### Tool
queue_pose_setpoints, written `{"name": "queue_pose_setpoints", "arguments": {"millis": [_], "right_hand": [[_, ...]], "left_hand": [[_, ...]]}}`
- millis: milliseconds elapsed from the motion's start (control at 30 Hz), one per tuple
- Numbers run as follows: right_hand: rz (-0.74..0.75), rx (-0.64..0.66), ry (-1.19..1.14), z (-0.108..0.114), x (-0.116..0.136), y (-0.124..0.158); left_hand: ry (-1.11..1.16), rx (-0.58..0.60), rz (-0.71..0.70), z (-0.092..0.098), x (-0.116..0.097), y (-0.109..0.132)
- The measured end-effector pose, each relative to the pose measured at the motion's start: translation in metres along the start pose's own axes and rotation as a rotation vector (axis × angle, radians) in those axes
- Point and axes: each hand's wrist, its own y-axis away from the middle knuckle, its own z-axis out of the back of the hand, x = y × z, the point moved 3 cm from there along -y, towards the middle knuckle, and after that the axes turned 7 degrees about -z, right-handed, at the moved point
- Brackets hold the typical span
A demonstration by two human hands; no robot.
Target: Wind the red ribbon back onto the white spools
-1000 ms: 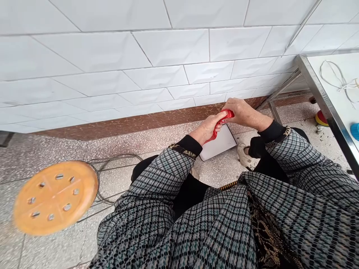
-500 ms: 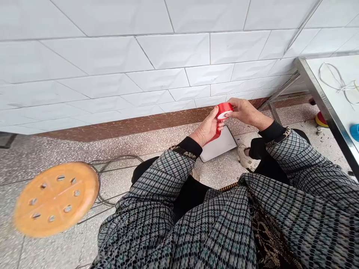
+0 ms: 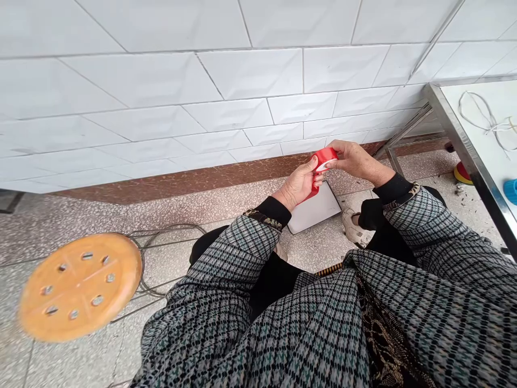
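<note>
Between my hands is a roll of red tape with a pale side, held up above the floor. My left hand is closed on its left edge, thumb on top. My right hand pinches it from the right, with fingers over the top and the thumb at the pale side. Below my left hand shows a red strip; whether it joins the roll is hidden by the fingers. Beneath the hands, a flat white panel with a dark edge lies on the floor, partly covered by my left hand and sleeve.
To the left stands an orange round stool with holes in its seat and metal legs. A metal-framed table at the right carries a white cable and a blue object. Ahead rises a white tiled wall.
The roll has tilted in my hands, so less of its pale side shows, and it sits slightly further right. My left hand has shifted slightly with it.
</note>
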Motion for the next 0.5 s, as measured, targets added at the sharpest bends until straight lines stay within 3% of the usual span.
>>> {"name": "queue_pose_setpoints", "arguments": {"millis": [367, 500], "right_hand": [[-0.079, 0.024, 0.249, 0.013, 0.016, 0.004], [-0.111, 0.061, 0.335, 0.023, 0.021, 0.006]], "left_hand": [[-0.082, -0.03, 0.105, 0.003, -0.007, -0.003], [-0.135, -0.065, 0.085, 0.009, -0.008, -0.006]]}}
